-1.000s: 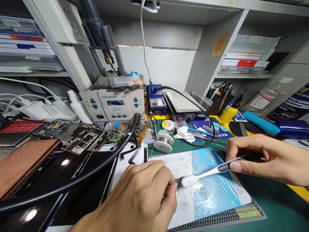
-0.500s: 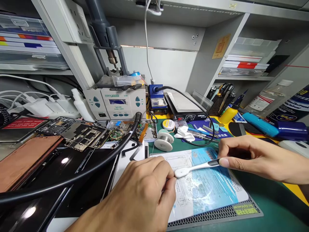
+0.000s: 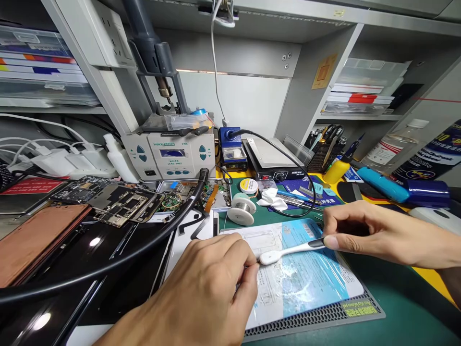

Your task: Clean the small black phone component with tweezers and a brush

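My right hand (image 3: 367, 235) pinches the dark end of a white toothbrush (image 3: 293, 250), its head pointing left with the back of it facing up. That head lies against the fingertips of my left hand (image 3: 209, 283), whose thumb and fingers are pressed together. Whatever they pinch is tiny and mostly hidden. Beneath both hands lies a white and blue printed sheet with a shiny, smeared clear cover (image 3: 306, 283), on top of a grey honeycomb-edged pad (image 3: 298, 322).
A solder spool (image 3: 242, 210) stands behind the sheet. A thick black hose (image 3: 144, 262) runs from the hot air station (image 3: 169, 154) across dark phone panels at left. Circuit boards (image 3: 118, 204) lie nearby. A small hot plate (image 3: 273, 156) and a yellow bottle (image 3: 334, 170) stand at the back.
The whole view has shifted slightly. Both hands keep nearly the same hold, and the toothbrush head stays at the left fingertips.
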### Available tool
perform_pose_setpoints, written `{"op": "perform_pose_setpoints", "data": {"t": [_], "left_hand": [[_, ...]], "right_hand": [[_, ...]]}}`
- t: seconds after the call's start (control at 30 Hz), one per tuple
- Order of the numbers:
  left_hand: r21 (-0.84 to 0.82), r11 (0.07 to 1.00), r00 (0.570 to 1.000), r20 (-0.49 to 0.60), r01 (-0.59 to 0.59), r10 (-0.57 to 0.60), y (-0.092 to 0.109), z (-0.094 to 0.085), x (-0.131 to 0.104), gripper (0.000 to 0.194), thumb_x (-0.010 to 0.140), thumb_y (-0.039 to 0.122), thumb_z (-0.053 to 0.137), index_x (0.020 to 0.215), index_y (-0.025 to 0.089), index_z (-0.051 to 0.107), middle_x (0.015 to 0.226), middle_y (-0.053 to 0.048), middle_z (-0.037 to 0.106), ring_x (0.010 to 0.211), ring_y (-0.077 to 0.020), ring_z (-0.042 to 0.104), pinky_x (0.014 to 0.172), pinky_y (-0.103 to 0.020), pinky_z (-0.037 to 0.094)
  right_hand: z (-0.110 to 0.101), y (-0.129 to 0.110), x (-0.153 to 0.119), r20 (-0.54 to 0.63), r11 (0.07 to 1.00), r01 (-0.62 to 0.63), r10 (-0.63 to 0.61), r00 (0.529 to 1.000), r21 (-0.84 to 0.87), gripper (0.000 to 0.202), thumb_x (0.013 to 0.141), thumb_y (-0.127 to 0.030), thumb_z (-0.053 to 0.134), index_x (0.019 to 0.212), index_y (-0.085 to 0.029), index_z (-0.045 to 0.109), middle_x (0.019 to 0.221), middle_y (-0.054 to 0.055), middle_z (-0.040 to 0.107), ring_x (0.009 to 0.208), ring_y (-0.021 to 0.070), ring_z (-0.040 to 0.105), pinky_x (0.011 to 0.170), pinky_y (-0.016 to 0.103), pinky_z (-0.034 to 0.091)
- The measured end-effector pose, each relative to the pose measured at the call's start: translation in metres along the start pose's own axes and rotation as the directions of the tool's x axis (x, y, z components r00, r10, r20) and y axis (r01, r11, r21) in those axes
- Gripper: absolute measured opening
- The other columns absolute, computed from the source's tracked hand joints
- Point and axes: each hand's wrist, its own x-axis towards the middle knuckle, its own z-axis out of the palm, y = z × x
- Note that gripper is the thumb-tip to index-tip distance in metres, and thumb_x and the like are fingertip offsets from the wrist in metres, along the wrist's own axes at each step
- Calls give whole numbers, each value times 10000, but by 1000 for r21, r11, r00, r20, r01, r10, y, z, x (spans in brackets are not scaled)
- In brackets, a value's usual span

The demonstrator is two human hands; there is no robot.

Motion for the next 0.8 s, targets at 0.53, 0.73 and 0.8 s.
{"op": "perform_pose_setpoints", "data": {"t": [0.53, 0.73, 0.8], "left_hand": [[-2, 1000, 1000, 3, -23, 23, -2, 2, 0, 231, 952, 53, 519, 820, 198, 641, 718, 36, 568, 615, -129, 550, 577, -301, 433], [2, 999, 999, -10, -51, 51, -1, 1, 1, 236, 953, 41, 520, 810, 193, 631, 708, 44, 552, 601, -117, 530, 572, -299, 417], [4, 998, 998, -14, -62, 62, -1, 1, 2, 244, 956, 36, 516, 813, 189, 641, 708, 39, 564, 603, -119, 538, 572, -303, 420]], "right_hand": [[-3, 1, -3, -29, 1000, 4, -4, 1000, -20, 493, 819, -696, 917, 764, -245, 726, 720, -31, 533, 671, 188, 418, 592, 301, 317], [1, 1, -1, -13, 999, 13, -14, 1000, -29, 511, 847, -722, 879, 768, -241, 727, 713, -31, 547, 663, 186, 425, 590, 305, 331], [-6, 4, -3, -24, 999, 3, -4, 1000, -42, 512, 828, -717, 899, 750, -238, 735, 723, -22, 568, 683, 196, 452, 596, 307, 333]]}}
